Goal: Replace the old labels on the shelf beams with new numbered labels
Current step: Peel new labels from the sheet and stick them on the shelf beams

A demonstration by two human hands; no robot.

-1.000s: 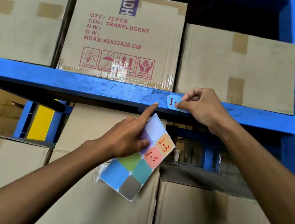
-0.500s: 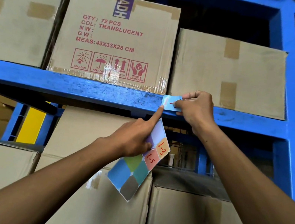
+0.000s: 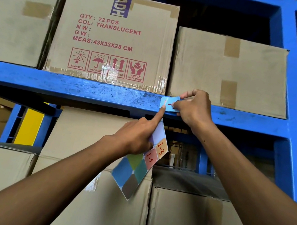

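A light blue label [image 3: 170, 104] with red handwriting lies against the front of the blue shelf beam [image 3: 88, 89]. My right hand [image 3: 195, 109] pinches its right edge, hiding part of the writing. My left hand [image 3: 137, 138] holds a sheet of coloured labels [image 3: 141, 162] below the beam, two of them marked 1-3 and 1-5. Its index finger is stretched up and its tip presses the blue label's left corner.
Cardboard boxes [image 3: 113, 37] stand in a row on the beam, with a plain one [image 3: 229, 72] right behind the label. More boxes [image 3: 193, 224] fill the level below. A blue upright [image 3: 287, 123] rises at the right. A yellow panel [image 3: 30, 127] shows at lower left.
My left index finger rose from below the beam to the label's left corner. The sheet came up with it. My right hand stayed on the label.
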